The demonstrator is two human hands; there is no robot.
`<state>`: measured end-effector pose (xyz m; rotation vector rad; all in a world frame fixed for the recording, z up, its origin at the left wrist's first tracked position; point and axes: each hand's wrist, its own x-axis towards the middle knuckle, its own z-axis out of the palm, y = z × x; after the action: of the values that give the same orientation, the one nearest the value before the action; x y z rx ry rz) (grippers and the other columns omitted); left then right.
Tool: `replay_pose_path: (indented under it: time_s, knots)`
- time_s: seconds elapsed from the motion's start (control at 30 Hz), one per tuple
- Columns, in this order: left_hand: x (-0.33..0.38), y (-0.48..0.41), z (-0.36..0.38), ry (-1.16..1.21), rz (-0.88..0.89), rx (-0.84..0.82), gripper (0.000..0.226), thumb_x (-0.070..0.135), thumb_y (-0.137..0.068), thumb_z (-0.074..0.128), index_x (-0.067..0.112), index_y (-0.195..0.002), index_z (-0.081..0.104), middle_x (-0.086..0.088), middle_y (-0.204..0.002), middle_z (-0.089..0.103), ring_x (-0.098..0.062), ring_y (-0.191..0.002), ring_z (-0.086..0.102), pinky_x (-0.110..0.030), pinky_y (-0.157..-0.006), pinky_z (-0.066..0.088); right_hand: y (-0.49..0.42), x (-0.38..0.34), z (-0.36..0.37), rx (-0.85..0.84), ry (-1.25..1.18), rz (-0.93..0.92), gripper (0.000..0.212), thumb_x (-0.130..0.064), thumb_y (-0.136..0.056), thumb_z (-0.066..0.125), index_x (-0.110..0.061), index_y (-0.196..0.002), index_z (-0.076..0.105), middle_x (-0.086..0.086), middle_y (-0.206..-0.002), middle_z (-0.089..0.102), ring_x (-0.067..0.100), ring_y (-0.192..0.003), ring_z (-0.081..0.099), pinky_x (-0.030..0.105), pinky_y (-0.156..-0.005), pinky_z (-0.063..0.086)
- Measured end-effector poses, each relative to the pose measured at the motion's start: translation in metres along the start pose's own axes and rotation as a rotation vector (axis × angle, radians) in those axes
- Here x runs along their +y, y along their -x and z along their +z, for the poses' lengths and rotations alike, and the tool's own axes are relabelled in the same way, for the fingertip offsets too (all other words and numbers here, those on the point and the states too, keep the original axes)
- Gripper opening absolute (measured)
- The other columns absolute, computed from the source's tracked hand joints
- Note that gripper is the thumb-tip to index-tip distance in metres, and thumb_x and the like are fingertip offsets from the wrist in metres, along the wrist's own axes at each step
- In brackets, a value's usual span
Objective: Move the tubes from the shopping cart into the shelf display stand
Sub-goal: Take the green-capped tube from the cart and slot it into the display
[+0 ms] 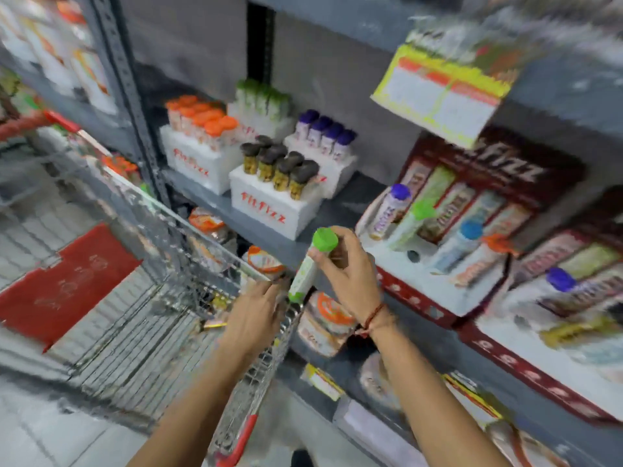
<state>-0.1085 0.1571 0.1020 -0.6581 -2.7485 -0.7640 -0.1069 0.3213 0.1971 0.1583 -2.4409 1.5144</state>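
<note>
A: Where is the white plastic tube with green cap [312,261]?
B: The right hand [350,274] clamps it, above the wire shopping cart [188,298].
A: The left hand [256,308]?
B: Reaching in the cart; its fingers I cannot tell.

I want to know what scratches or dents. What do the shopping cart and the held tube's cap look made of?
Shopping cart: bare metal wire, shiny, seen in its thin silvery grid. Green cap on the tube in the right hand: probably plastic, smooth and evenly coloured.

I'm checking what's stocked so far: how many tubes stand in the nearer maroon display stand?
4: a purple-capped tube at the left, then a green-capped tube, a blue-capped tube and an orange-capped tube at the right. Motion blur may hide others.
</note>
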Motion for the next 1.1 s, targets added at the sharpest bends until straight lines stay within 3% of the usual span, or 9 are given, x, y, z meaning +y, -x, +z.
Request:
replay_pose_path:
  time_s: [0.17, 0.27, 0.4, 0.53, 0.6, 0.73, 0.9, 1.03, 1.1]
  knots:
    - [0.051, -0.033, 0.024, 0.087, 0.173, -0.028, 0.034, 0.025, -0.082, 0.040, 0.006, -0.101, 0.062, -0.012, -0.094, 0.064, -0.033, -0.083, 0.058, -0.038, -0.064, 0.049, 0.014, -0.017, -0.075, 0.206, 0.111, -0.056, 0.028, -0.027, -0.083, 0.068, -0.015, -0.106, 0.058, -0.010, -0.086, 0.061, 0.004, -0.077, 0.061, 0.014, -0.066, 0.052]
    - [0.080, -0.043, 0.038, 0.078, 0.296, -0.069, 0.037, 0.025, -0.083, 0.039, 0.005, -0.103, 0.063, -0.011, -0.096, 0.065, -0.031, -0.084, 0.059, -0.037, -0.066, 0.049, 0.022, -0.018, -0.109, 0.301, 0.250, -0.064, 0.036, -0.030, -0.081, 0.069, -0.010, -0.109, 0.061, -0.005, -0.096, 0.058, 0.011, -0.087, 0.060, 0.016, -0.073, 0.051]
    - [0.105, -0.046, 0.059, 0.069, 0.407, -0.169, 0.037, 0.028, -0.084, 0.039, 0.009, -0.105, 0.062, -0.008, -0.097, 0.065, -0.030, -0.087, 0.060, -0.039, -0.061, 0.053, 0.036, -0.017, -0.141, 0.345, 0.426, -0.054, 0.034, -0.025, -0.084, 0.068, -0.006, -0.111, 0.060, 0.005, -0.098, 0.063, 0.012, -0.085, 0.055, 0.004, -0.075, 0.038]
    - [0.115, -0.045, 0.072, 0.021, 0.466, -0.224, 0.040, 0.032, -0.085, 0.038, 0.011, -0.109, 0.063, -0.007, -0.103, 0.066, -0.028, -0.090, 0.061, -0.039, -0.069, 0.052, 0.051, -0.020, -0.163, 0.334, 0.490, 0.015, 0.045, -0.026, -0.088, 0.056, -0.011, -0.129, 0.049, 0.013, -0.116, 0.061, 0.026, -0.093, 0.059, 0.032, -0.081, 0.046]
    - [0.117, -0.045, 0.077, -0.013, 0.472, -0.239, 0.044, 0.034, -0.086, 0.037, 0.010, -0.112, 0.063, -0.007, -0.110, 0.066, -0.028, -0.095, 0.062, -0.040, -0.079, 0.050, 0.057, -0.021, -0.171, 0.317, 0.482, 0.019, 0.042, -0.017, -0.089, 0.055, -0.011, -0.130, 0.049, 0.014, -0.115, 0.058, 0.030, -0.093, 0.059, 0.033, -0.083, 0.044]
    - [0.117, -0.043, 0.087, -0.058, 0.468, -0.262, 0.049, 0.037, -0.087, 0.035, 0.009, -0.118, 0.061, -0.008, -0.119, 0.064, -0.026, -0.107, 0.059, -0.042, -0.093, 0.045, 0.064, -0.020, -0.188, 0.329, 0.473, 0.122, 0.036, -0.007, -0.089, 0.056, -0.010, -0.125, 0.054, 0.011, -0.104, 0.054, 0.024, -0.090, 0.053, 0.023, -0.077, 0.034]
    - [0.119, -0.041, 0.089, -0.062, 0.452, -0.283, 0.051, 0.037, -0.087, 0.034, 0.008, -0.120, 0.060, -0.008, -0.122, 0.062, -0.026, -0.112, 0.056, -0.040, -0.099, 0.032, 0.073, -0.023, -0.206, 0.332, 0.402, 0.184, 0.023, -0.001, -0.084, 0.058, -0.014, -0.102, 0.060, 0.000, -0.085, 0.055, 0.021, -0.071, 0.055, 0.033, -0.070, 0.049]
    - [0.128, -0.038, 0.087, -0.009, 0.482, -0.265, 0.048, 0.033, -0.085, 0.037, 0.006, -0.113, 0.064, -0.010, -0.116, 0.065, -0.026, -0.107, 0.060, -0.037, -0.097, 0.029, 0.078, -0.031, -0.225, 0.312, 0.344, 0.227, 0.022, 0.002, -0.083, 0.057, -0.019, -0.090, 0.059, -0.011, -0.086, 0.057, 0.027, -0.064, 0.060, 0.015, -0.047, 0.050]
    - [0.133, -0.037, 0.088, -0.003, 0.510, -0.246, 0.047, 0.033, -0.084, 0.036, 0.007, -0.111, 0.065, -0.009, -0.115, 0.066, -0.024, -0.106, 0.060, -0.037, -0.098, 0.033, 0.080, -0.033, -0.233, 0.302, 0.344, 0.261, 0.028, -0.002, -0.080, 0.062, -0.030, -0.081, 0.058, -0.012, -0.088, 0.058, 0.042, -0.067, 0.065, 0.042, -0.053, 0.060]
